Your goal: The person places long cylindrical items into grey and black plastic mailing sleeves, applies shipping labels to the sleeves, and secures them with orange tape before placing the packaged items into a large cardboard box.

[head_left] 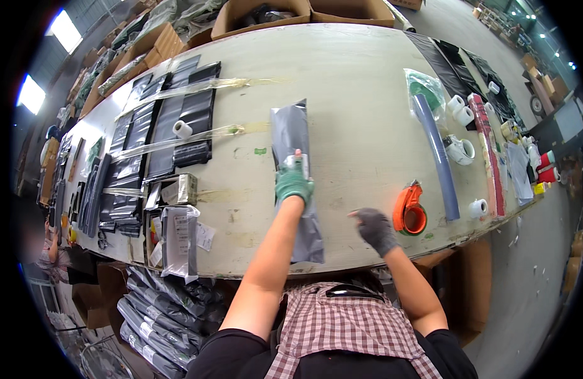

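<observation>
Head view: one grey package (290, 129) under left hand (294, 184), grip indiscernible; right hand (376, 230) released

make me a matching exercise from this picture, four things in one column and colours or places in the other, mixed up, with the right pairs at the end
1 left hand
2 right hand
3 tape dispenser
4 grey package

A orange
B gloved in dark grey
C under the left hand
D gloved in green

Pairs: 1-D, 2-B, 3-A, 4-C

Open tabletop (358, 82) beyond grey package (290, 132), orange dispenser (401, 205) right
</observation>
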Demonstrator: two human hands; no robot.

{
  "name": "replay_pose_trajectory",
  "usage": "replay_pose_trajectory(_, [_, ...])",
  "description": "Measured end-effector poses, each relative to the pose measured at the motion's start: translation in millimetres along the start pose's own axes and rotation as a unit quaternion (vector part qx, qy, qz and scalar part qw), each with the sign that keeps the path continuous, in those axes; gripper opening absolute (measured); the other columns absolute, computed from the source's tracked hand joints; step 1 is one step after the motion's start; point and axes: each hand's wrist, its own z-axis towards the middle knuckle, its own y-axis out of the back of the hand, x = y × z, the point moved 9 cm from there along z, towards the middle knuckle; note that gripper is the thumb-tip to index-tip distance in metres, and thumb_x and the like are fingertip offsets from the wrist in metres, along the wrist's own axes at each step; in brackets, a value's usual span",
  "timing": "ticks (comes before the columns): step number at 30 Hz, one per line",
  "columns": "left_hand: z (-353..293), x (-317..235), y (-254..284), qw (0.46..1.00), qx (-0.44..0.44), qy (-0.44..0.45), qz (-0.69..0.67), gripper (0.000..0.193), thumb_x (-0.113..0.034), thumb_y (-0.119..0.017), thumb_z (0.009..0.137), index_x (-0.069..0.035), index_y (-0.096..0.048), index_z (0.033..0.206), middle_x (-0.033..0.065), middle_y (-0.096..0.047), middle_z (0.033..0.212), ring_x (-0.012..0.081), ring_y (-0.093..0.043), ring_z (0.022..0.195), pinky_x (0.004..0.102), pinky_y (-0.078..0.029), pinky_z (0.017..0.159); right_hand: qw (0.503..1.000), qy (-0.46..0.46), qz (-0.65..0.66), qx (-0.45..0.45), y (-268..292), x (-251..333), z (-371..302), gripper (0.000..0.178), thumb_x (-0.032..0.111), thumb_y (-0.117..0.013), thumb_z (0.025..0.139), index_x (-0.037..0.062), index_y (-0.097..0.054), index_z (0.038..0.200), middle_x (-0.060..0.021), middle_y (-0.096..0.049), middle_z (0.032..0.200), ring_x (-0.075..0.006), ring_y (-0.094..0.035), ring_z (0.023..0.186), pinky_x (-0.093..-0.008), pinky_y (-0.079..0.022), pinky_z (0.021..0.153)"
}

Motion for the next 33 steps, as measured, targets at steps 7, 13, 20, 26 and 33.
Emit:
replay_pose_trajectory(7, [-128, 34, 1, 0.993, 0.079, 0.022, 0.082, 0.087, -0.034, -0.064, 0.078, -0.030, -0.011, 0.148, 0.0187, -0.039, 0.129, 0.0359, -0.047, 0.109, 0.0431, -0.043, 0.092, 0.889, -0.320, -0.300, 0.134, 78, -100, -59, 0.043, 0.044, -0.058, 0.080, 0.0017, -0.064, 0.074, -0.0175, -0.062, 0.069, -0.0339, -0.062, 0.065, -0.0429, -0.050, 0.063])
replay_pose_trajectory(13, [-229, 53, 32, 0.996, 0.010, -0.078, -0.032, 0.088, -0.058, -0.058, 0.080, -0.012, -0.023, 0.145, 0.0206, -0.039, 0.135, 0.0365, -0.046, 0.117, 0.0405, -0.038, 0.100, 0.987, -0.046, 0.109, 0.107, 35, -16, -53, 0.039, 0.042, -0.068, 0.073, 0.0031, -0.062, 0.075, -0.0175, -0.060, 0.067, -0.0366, -0.060, 0.062, -0.0438, -0.050, 0.062])
replay_pose_trajectory(20, [-254, 42, 58, 0.680, 0.281, 0.081, -0.672, 0.036, -0.028, -0.059, 0.091, 0.004, -0.064, 0.105, 0.0072, -0.067, 0.097, 0.0134, -0.062, 0.090, 0.0257, -0.048, 0.082, 0.886, 0.257, 0.247, 0.297, 17, 133, -90, 0.039, 0.031, -0.076, 0.067, 0.0050, -0.064, 0.093, -0.0139, -0.064, 0.094, -0.0347, -0.059, 0.092, -0.0398, -0.047, 0.085])
replay_pose_trajectory(26, [-280, 134, 32, 0.728, 0.069, 0.177, -0.658, 0.015, -0.010, -0.066, 0.084, 0.000, -0.067, 0.095, 0.0059, -0.067, 0.081, 0.0117, -0.063, 0.064, 0.0221, -0.050, 0.054, 0.867, 0.132, 0.250, 0.411, -5, 156, -116, 0.043, 0.039, -0.071, 0.074, 0.0012, -0.063, 0.092, -0.0162, -0.062, 0.095, -0.0357, -0.058, 0.090, -0.0372, -0.047, 0.083])
replay_pose_trajectory(33, [-308, 255, -19, 0.788, -0.021, 0.281, -0.547, 0.014, -0.015, -0.067, 0.084, -0.003, -0.069, 0.091, 0.0047, -0.067, 0.074, 0.0078, -0.055, 0.052, 0.0225, -0.047, 0.047, 0.884, -0.105, 0.051, 0.453, -20, 46, -155, 0.060, 0.059, -0.064, 0.074, 0.0009, -0.070, 0.089, -0.0119, -0.067, 0.066, -0.0221, -0.063, 0.060, -0.0337, -0.050, 0.062])
